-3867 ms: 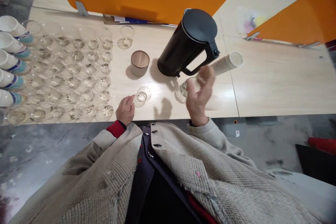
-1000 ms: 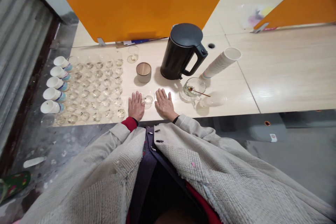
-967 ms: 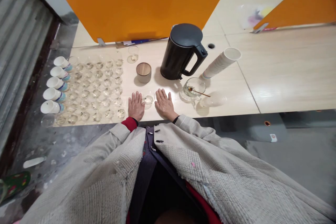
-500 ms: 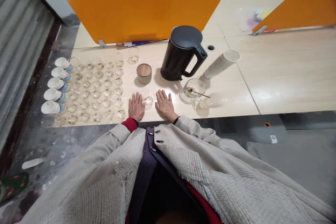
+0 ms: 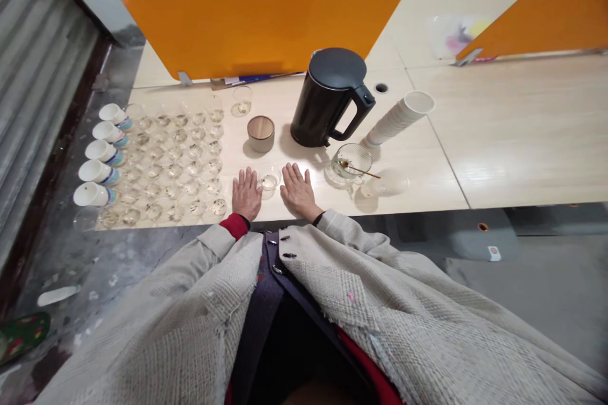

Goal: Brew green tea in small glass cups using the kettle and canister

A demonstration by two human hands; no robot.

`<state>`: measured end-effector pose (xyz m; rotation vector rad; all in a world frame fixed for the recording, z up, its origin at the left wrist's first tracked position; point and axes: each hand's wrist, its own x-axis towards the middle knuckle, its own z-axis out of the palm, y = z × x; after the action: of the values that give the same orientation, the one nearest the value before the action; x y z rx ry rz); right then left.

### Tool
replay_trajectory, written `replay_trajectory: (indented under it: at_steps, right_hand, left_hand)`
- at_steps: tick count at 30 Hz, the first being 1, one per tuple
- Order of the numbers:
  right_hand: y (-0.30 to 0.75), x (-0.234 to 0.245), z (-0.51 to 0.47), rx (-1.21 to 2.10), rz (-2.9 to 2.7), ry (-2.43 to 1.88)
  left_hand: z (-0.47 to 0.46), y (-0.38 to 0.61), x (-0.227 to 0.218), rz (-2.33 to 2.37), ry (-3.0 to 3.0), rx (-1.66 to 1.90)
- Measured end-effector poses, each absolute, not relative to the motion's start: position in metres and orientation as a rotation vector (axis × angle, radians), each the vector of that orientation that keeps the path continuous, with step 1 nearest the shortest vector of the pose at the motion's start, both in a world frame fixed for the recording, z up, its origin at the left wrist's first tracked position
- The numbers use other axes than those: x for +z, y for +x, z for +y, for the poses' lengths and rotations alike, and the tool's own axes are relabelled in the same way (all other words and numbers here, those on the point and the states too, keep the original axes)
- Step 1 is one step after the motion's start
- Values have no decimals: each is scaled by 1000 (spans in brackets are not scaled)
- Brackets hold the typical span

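Note:
My left hand (image 5: 246, 193) and my right hand (image 5: 297, 190) lie flat on the wooden table (image 5: 498, 133), palms down, fingers stretched out, holding nothing. Between them stands a small clear glass cup (image 5: 269, 181). Just right of my right hand is a glass bowl (image 5: 351, 160) with a thin spoon (image 5: 363, 170) resting in it. A black electric kettle (image 5: 330, 97) stands behind my hands, and a small round wood-lidded canister (image 5: 261, 133) sits to its left.
Several small glass cups (image 5: 175, 158) with tea leaves fill the table's left part, with white paper cups (image 5: 97, 152) lying in a row at the far left. A stack of paper cups (image 5: 398, 118) lies right of the kettle. Orange dividers (image 5: 266, 9) stand behind.
About four seconds ago my right hand was raised near the glass bowl and my left touched the small cup. Over the last second both hands have stayed flat; only the view shifted slightly.

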<state>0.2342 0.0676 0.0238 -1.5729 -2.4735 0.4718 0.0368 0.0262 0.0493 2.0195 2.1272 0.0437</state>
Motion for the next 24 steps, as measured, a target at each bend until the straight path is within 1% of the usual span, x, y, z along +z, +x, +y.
replay_trajectory:
  at_steps: [10, 24]
  right_hand:
    - [236, 17, 68, 447, -2481, -1551]
    - [234, 26, 67, 479, -2492, -1592]
  left_hand:
    - [25, 36, 47, 2130, 2033, 61]
    - [25, 36, 49, 2122, 2016, 87]
